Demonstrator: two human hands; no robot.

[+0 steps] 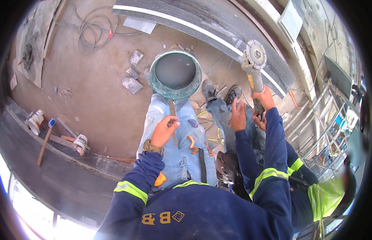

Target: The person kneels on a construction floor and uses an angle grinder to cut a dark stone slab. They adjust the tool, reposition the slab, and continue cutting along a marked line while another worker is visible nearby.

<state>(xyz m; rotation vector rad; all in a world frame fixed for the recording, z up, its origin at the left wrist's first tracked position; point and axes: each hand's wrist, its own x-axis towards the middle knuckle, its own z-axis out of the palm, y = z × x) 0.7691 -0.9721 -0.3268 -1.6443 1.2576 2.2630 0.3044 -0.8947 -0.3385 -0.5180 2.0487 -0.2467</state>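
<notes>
We've got the grinder [256,80] off to the right, long axis near-far, disc [257,55] at the far end. Our R hand [267,98] is nearer, wrapped round its body from the right, palm hidden. Our L hand [164,132] is well apart, over the jeans [184,154], fingers loosely curled, nothing visible in it; can't tell if thumb & finger touch. Co-worker's hand [238,116] is spread just left of the grinder; another hand [259,121] at its near end is part-hidden, grip unclear, owner hard to make out
</notes>
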